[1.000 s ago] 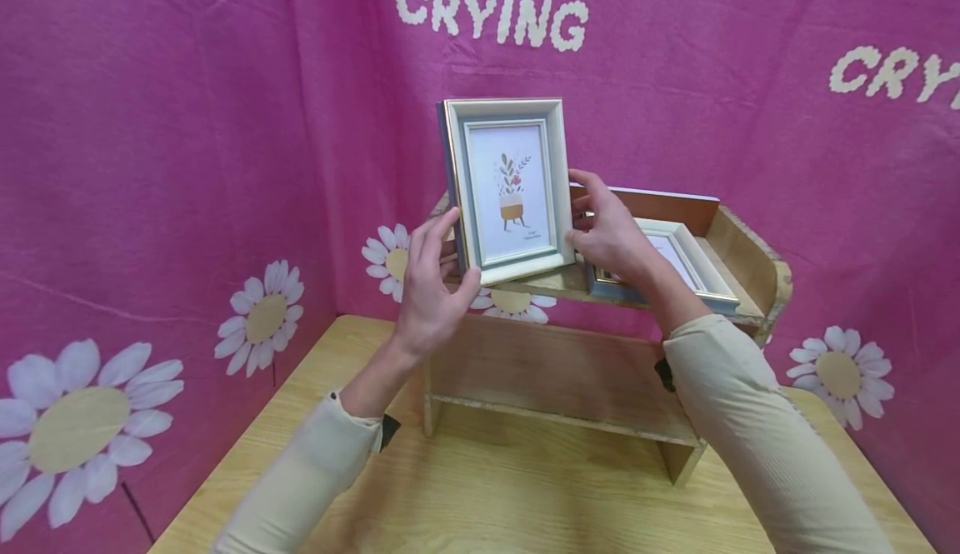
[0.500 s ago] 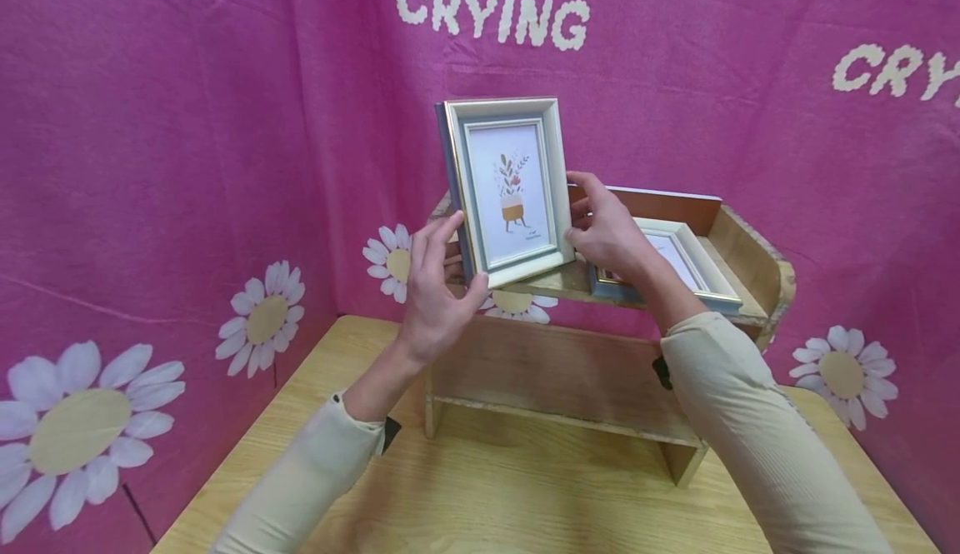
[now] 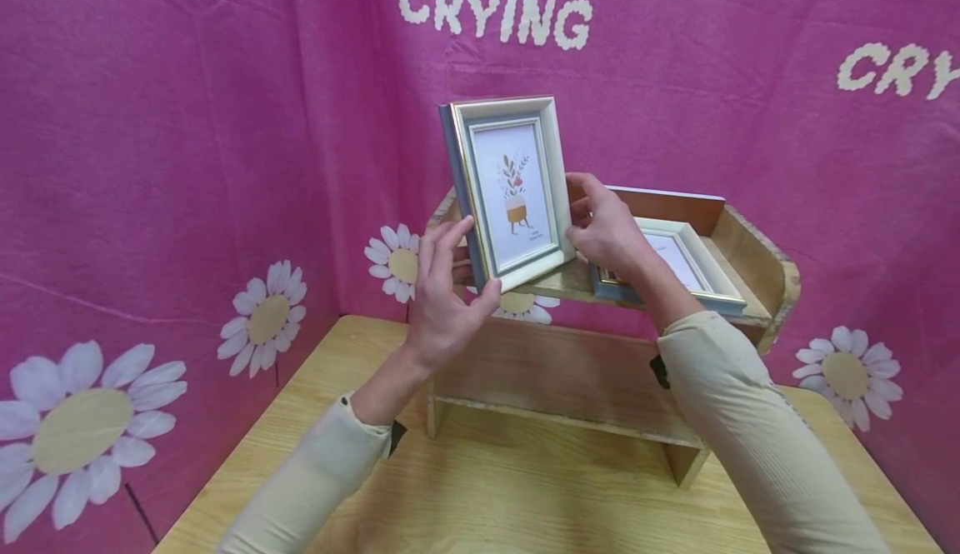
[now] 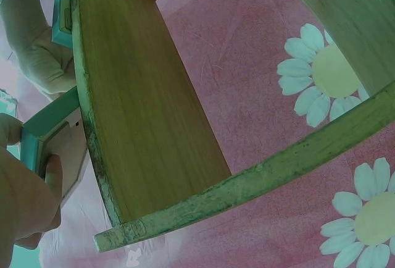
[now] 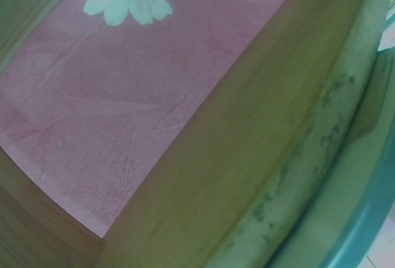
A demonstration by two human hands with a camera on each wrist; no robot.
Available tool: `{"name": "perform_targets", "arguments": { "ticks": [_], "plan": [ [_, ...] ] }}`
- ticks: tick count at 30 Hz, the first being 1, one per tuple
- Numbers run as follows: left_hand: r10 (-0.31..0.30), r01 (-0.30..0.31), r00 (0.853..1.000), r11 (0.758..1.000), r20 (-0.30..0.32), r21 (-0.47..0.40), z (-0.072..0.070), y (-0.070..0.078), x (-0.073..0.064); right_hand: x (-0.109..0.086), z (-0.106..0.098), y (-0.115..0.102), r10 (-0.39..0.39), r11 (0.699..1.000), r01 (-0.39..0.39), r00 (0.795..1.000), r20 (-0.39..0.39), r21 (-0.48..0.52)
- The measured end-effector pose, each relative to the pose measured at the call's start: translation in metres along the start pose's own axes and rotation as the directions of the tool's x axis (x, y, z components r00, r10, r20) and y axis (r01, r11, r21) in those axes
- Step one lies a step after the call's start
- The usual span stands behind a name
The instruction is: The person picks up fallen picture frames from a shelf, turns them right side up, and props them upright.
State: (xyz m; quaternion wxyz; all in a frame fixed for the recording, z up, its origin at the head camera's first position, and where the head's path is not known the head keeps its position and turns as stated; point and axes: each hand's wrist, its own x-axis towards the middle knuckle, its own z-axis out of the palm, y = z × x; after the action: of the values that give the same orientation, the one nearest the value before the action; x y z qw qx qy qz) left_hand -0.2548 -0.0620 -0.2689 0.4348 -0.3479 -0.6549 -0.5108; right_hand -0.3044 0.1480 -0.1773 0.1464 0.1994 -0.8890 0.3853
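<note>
**Upright frame [image 3: 516,196] swung round by its lower left corner**

At the left, the pink cloth [image 3: 360,46] with daisies hung much as a second before. The left hand [image 3: 448,296] had moved rightward; partly curled, it gripped the upright frame, thumb at the lower left corner, fingers round the side and back. The upright frame stood tilted over the left part of the shelf's [image 3: 562,371] top board; whether its lower edge touched the wood could not be told. That corner had shifted right, and the potted-plant print showed narrower than before. The right hand [image 3: 611,227], hardly moved, held the right edge with bent fingers and thumb. Farther right, the lying frame [image 3: 708,269] had stayed on the top board. The shelf stood on the worktop [image 3: 525,508].
</note>
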Motion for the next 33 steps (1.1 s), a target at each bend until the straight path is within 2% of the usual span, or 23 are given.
{"name": "perform_targets", "arguments": {
  "ticks": [14,21,33],
  "plan": [
    [0.029,-0.029,0.999,1.0,0.029,0.009,0.009,0.003,0.0,0.004,0.003,0.004,0.02,0.997,-0.022,0.999,-0.037,-0.074],
    [0.061,-0.062,0.998,0.995,0.023,0.081,0.014,0.003,0.0,0.005,0.003,0.007,0.026,0.996,-0.032,0.997,-0.068,-0.086],
    [0.1,-0.101,0.995,0.986,0.008,0.133,0.015,0.002,0.001,0.01,0.006,0.006,0.034,0.995,-0.04,0.997,-0.062,-0.087]
  ]
}}
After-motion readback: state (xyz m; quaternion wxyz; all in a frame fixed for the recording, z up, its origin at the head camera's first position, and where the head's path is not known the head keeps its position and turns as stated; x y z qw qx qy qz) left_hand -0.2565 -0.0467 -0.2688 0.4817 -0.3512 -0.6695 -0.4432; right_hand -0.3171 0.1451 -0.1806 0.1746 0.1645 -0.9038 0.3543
